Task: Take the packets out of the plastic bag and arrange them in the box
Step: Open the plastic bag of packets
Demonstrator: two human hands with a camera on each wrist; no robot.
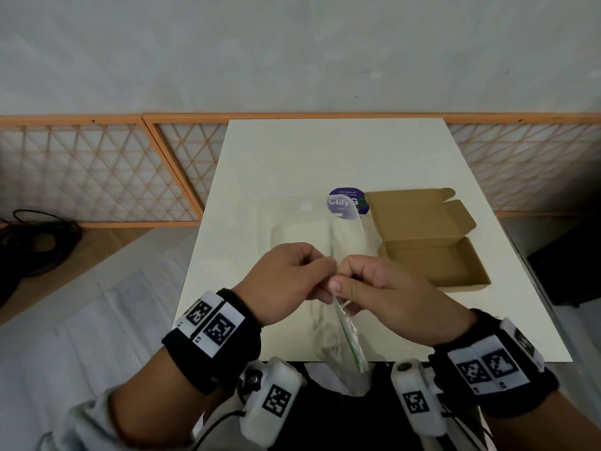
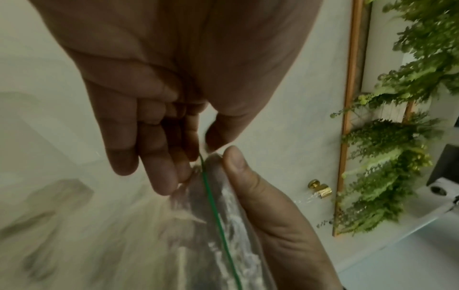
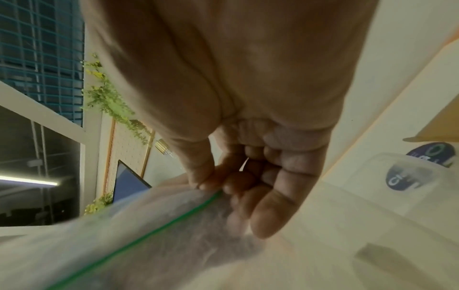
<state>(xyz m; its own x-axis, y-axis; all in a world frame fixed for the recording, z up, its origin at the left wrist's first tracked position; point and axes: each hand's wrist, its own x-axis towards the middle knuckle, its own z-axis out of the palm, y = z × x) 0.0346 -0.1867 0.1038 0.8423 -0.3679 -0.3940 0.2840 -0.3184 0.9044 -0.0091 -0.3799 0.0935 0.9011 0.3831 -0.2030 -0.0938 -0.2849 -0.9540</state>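
Note:
A clear zip-top plastic bag (image 1: 312, 219) with a green seal line (image 2: 216, 213) lies on the white table (image 1: 292, 151), its mouth lifted toward me. My left hand (image 1: 292, 281) and right hand (image 1: 374, 288) meet at the mouth and each pinches one side of the top edge between thumb and fingers. In the right wrist view the bag (image 3: 149, 235) fills the lower frame under the fingers. A pale whitish packet (image 1: 299, 236) shows faintly through the plastic. The open brown cardboard box (image 1: 435, 258) stands to the right of the hands, with nothing visible inside.
A round purple sticker (image 1: 351, 200) lies on the table behind the bag, next to the box lid (image 1: 419, 213). Orange lattice panels (image 1: 97, 170) line the wall beyond the table. Black cables (image 1: 35, 239) lie on the floor at left.

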